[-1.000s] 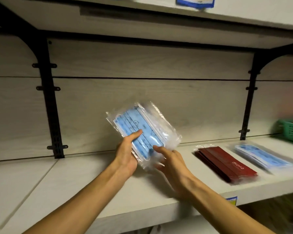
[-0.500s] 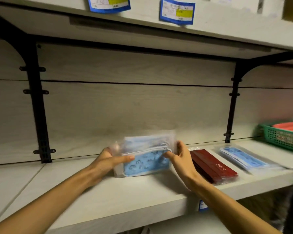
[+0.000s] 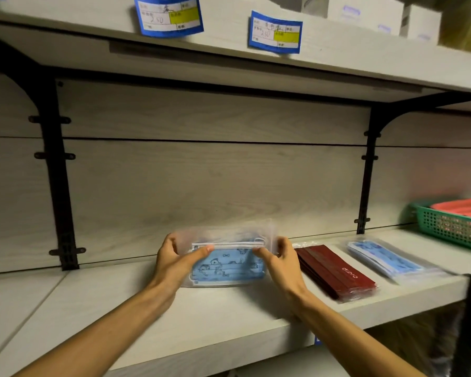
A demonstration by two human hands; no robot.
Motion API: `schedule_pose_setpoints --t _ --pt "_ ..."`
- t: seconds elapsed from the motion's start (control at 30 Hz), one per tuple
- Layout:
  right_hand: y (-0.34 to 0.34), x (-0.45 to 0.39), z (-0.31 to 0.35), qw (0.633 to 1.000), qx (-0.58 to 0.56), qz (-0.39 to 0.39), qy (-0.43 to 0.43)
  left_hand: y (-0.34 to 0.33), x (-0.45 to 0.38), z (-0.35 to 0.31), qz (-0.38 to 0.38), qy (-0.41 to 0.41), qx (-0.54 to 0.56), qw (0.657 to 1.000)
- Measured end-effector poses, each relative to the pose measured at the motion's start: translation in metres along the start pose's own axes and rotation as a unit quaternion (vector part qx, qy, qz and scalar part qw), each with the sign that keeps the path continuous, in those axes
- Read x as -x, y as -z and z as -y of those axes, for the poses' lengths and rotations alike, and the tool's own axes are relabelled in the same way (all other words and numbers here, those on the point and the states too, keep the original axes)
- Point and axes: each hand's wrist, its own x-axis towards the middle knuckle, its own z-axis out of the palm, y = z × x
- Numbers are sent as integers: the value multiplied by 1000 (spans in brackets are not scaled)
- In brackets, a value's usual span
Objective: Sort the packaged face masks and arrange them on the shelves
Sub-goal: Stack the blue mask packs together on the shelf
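A clear pack of blue printed face masks (image 3: pixel 227 263) stands on its long edge on the pale wooden shelf (image 3: pixel 207 319), leaning back. My left hand (image 3: pixel 174 261) grips the pack's left end and my right hand (image 3: pixel 279 261) grips its right end, thumbs on the front. To the right a dark red mask pack (image 3: pixel 336 272) lies flat on the shelf. Beyond it lies another blue mask pack (image 3: pixel 386 261) in clear wrap.
A green mesh basket (image 3: pixel 446 227) with a red basket (image 3: pixel 462 208) inside stands at the shelf's far right. Black brackets (image 3: pixel 56 164) rise at left and right. The upper shelf carries blue price labels (image 3: pixel 169 16) and white boxes (image 3: pixel 362 12).
Both hands brought the blue pack down from mid-air, turned it level and set it on the shelf left of the red pack. The view has shifted upward.
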Motion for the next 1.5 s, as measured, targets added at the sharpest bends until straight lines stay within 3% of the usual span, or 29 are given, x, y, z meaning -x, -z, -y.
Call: schedule_pose_setpoints --t 0.3,0.43,0.63,0.73,0.8,0.87,0.93,1.0,1.07,1.17,1.27,1.33,1.37,1.43,1.5 --pt "-3 4 5 999 -9 -34 17 -5 -2 -4 9 -39 4 999" --pt "-1 11 4 1000 -8 -18 16 -3 6 5 24 -34 -47 998" --pt "11 12 5 997 80 3 14 3 7 2 51 -60 -99 992" --pt "24 6 27 991 100 -7 87 6 3 -12 45 -85 -128 987" --pt "36 -8 48 961 201 -23 190 7 -3 -25 48 -131 -165 976" --pt "43 -20 71 899 331 45 282 5 -7 -44 65 -186 -210 958" --pt "42 -29 86 866 399 140 268 -1 -10 -64 84 -251 -274 925" --pt "41 -35 92 870 405 166 226 -10 -11 -84 105 -310 -336 883" --pt "41 -35 90 882 379 141 241 -20 -10 -96 103 -341 -363 861" --pt "46 -31 78 913 315 98 242 -33 -11 -102 61 -362 -371 853" --pt "51 -30 71 956 227 66 175 -46 -10 -96 6 -389 -346 854" --pt "55 -33 72 986 135 59 80 -52 -7 -84 -31 -361 -289 886" --pt "57 -33 74 993 96 61 22 -54 -6 -74 -41 -307 -262 914" --pt "63 -32 72 992 72 63 -88 -56 -2 -51 -4 -107 -218 970" --pt "65 -30 66 975 48 102 -191 -59 2 -30 98 98 -141 980"
